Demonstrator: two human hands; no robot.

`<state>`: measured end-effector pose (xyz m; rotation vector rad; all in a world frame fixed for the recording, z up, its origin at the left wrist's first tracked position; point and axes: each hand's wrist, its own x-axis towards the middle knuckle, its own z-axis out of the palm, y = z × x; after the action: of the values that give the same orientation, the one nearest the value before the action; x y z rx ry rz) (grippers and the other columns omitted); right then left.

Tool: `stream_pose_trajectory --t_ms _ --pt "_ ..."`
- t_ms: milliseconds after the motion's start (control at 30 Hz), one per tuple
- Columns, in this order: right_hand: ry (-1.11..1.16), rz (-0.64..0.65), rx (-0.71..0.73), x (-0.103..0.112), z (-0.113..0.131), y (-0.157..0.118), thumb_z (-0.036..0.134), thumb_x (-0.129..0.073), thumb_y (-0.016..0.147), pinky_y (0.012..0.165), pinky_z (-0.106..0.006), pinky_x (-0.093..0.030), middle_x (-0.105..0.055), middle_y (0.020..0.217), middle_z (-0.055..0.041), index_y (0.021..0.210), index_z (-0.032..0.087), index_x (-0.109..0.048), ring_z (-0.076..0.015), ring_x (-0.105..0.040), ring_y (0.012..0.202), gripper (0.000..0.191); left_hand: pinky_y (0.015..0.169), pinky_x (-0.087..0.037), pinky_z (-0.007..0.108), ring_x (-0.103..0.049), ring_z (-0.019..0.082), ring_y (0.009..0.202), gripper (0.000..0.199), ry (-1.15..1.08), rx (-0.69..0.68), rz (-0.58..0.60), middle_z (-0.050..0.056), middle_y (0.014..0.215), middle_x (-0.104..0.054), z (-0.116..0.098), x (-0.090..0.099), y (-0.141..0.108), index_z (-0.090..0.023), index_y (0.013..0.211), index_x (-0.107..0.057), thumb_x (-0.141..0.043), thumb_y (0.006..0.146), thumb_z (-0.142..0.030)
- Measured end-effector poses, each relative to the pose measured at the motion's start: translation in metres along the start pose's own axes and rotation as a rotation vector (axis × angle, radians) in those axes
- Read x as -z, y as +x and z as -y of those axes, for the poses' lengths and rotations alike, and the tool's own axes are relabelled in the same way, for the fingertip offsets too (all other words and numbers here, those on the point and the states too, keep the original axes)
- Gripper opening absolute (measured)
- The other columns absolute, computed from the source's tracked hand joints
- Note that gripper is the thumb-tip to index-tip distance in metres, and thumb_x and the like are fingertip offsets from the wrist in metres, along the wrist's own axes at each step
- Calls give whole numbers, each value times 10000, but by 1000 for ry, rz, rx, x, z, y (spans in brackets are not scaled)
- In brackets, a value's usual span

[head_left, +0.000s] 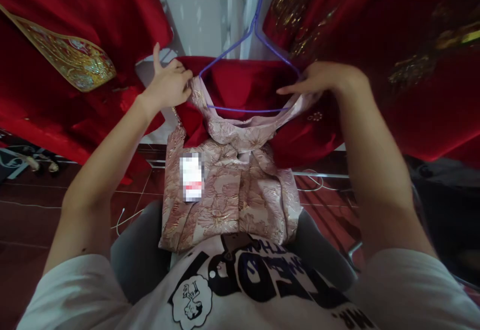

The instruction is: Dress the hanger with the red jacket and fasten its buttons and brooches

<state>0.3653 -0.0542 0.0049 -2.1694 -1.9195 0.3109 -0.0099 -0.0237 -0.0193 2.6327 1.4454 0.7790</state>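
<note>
A pink brocade dress (221, 190) with gold thread lies over my lap, its neckline raised towards a purple wire hanger (245, 37). The hanger's lower bar crosses inside the neck opening. My left hand (168, 85) is closed on the dress's left shoulder, beside the hanger's left end. At the other end, my right hand (326, 77) grips the right shoulder, with one finger pointing inward over the opening. A rectangular white and red item (192, 177) rests on the dress; it is blurred, so I cannot tell whether it is a tag or a phone.
Red garments with gold embroidery hang at the left (90, 65) and right (405, 70). Red cloth (236, 85) shows behind the hanger. Below are a dark red tiled floor (127, 200), a white cable (313, 185), and shoes (33, 162) at the far left.
</note>
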Motion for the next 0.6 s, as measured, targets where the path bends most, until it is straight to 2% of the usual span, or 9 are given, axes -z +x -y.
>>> stream_pose_trajectory --t_ms 33,100,200,300,367,433,500,600 --pt "31 60 -17 8 1 -8 502 -836 842 912 -412 -529 -759 908 -173 741 41 -727 -225 -714 914 484 1261 -229 565 -487 257 1178 194 -42 29 32 26 987 -713 6 3 -1 -238 1031 -682 -631 921 -390" --pt "200 117 49 19 1 -20 422 -729 969 783 -315 -517 -759 829 -95 836 74 -767 -116 -659 734 374 1156 -389 453 -545 200 1026 157 -234 146 74 8 948 -714 18 6 -1 -205 988 -677 -577 975 -326" --pt "504 88 111 19 -6 -27 242 -648 1037 683 -250 -468 -757 797 -45 880 119 -760 -67 -610 636 228 991 -466 321 -580 172 969 289 -483 310 65 -7 919 -741 28 6 1 -208 916 -671 -484 1059 -376" --pt "661 1 130 7 -15 -26 94 -645 1008 728 -243 -477 -773 862 -44 896 141 -734 -68 -629 684 151 943 -456 291 -575 167 940 344 -334 295 35 -9 940 -748 27 1 2 -216 897 -673 -466 1064 -434" --pt "663 -64 133 -3 -17 -25 35 -656 972 751 -252 -478 -784 938 -60 952 147 -723 -71 -613 695 133 938 -454 315 -571 184 936 314 -159 246 8 1 992 -743 19 -5 1 -219 995 -673 -502 1044 -478" --pt "612 -100 120 -11 -17 -26 9 -611 969 749 -265 -471 -782 964 -76 1006 146 -724 -76 -572 669 182 1002 -439 352 -563 215 1036 343 -39 181 -44 6 1110 -732 7 -11 2 -233 1162 -638 -551 1018 -532" --pt "514 -143 140 -18 -17 -27 4 -536 974 763 -273 -467 -773 947 -86 1018 143 -748 -88 -543 663 257 1105 -393 377 -523 227 1162 385 27 126 -75 0 1243 -702 -9 -17 4 -254 1295 -572 -573 1012 -515" --pt "349 -260 171 -25 -20 -28 18 -498 945 855 -278 -471 -779 997 -109 979 152 -781 -127 -607 793 315 1166 -345 415 -517 232 1206 354 105 186 -48 29 1305 -690 -26 -22 6 -213 1348 -543 -523 1042 -391"
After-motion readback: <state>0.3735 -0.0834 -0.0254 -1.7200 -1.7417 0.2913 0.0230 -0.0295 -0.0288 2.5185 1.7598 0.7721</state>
